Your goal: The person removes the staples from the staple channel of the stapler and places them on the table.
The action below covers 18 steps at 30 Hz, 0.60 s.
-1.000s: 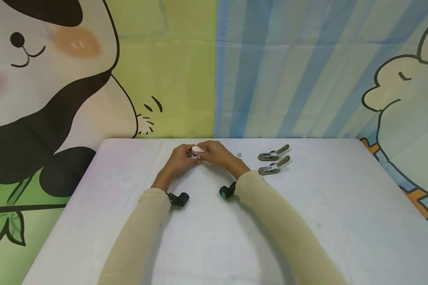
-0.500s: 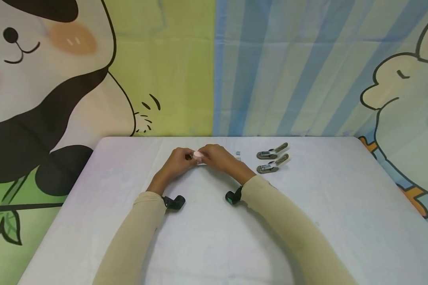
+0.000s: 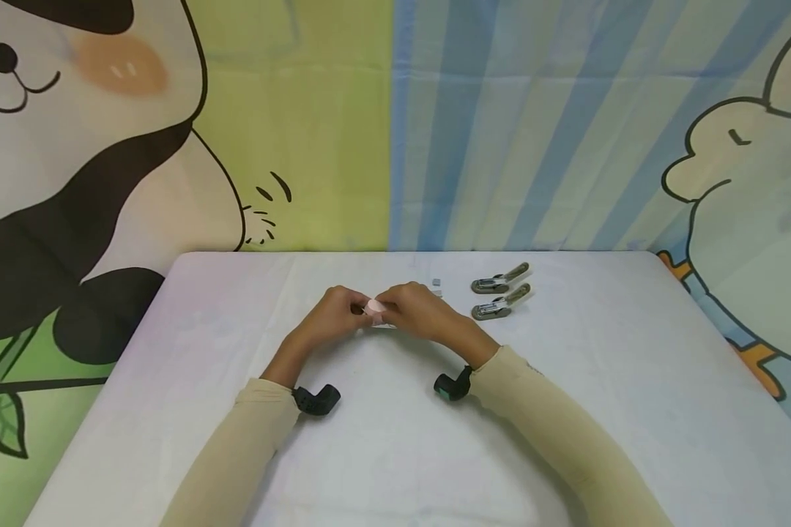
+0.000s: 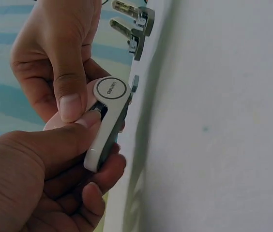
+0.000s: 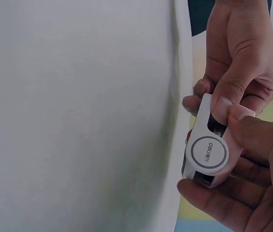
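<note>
In the head view my left hand [image 3: 329,316] and right hand [image 3: 423,311] meet over a small white-and-pink stapler [image 3: 373,307] near the table's far side. The left wrist view shows the stapler [image 4: 110,111] tilted, with a round logo disc at its pivot. My left thumb [image 4: 76,140] sits at the dark gap between the white and pink parts, its fingers curled beneath. The right thumb [image 4: 69,94] presses on the pink part. Seen from the right wrist, right fingers [image 5: 214,205] reach under the pivot end of the stapler [image 5: 208,152].
Two small grey-olive staplers [image 3: 491,284] [image 3: 493,310] with raised arms and silver middles lie right of the hands. Small grey pieces like staple strips [image 3: 436,282] rest just beyond the right hand. A white cloth covers the table [image 3: 382,439], with a printed curtain [image 3: 501,124] behind.
Both hands have come nearer the person and the right hand slightly rightward, carrying the stapler along. More of the small grey pieces has come into view. The two grey-olive staplers have stayed put.
</note>
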{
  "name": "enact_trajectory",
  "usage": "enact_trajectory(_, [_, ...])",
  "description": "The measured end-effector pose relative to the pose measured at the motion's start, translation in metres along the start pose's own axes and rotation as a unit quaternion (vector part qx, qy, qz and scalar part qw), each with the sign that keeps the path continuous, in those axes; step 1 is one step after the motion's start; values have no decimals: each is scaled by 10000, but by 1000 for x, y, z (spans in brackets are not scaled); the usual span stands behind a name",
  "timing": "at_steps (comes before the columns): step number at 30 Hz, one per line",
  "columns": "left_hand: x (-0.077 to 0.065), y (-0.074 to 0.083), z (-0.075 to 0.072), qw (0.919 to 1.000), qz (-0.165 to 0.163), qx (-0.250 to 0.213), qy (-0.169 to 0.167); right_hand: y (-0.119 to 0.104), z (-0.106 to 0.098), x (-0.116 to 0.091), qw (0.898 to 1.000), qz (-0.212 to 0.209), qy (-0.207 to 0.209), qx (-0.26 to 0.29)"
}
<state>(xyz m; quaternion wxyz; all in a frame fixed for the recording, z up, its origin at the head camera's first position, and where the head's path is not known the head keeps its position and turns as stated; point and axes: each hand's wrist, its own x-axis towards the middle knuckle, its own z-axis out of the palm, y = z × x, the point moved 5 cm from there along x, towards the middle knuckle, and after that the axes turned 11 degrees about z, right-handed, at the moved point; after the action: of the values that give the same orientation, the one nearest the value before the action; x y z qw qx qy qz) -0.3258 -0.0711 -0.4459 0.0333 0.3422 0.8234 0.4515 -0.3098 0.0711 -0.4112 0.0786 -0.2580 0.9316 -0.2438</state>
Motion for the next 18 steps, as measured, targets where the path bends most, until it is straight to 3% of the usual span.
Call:
enact_trajectory(5, [-1,10,5,9999,-30,-8,143,-1,-5,-12,9997,-184,180,-25])
enact_trajectory(9, [-1,20,11,9986,-52,-461,250,5,-12,-28,9985,-202,255,437])
enact_trajectory(13, [-1,25,23,9964,-66,-842,99,15,-13,-42,9971,-85,215,730])
enact_trajectory(18, [-5,19,34,9972,-58,-740,-61,20,-4,-45,9970,-179,77,747])
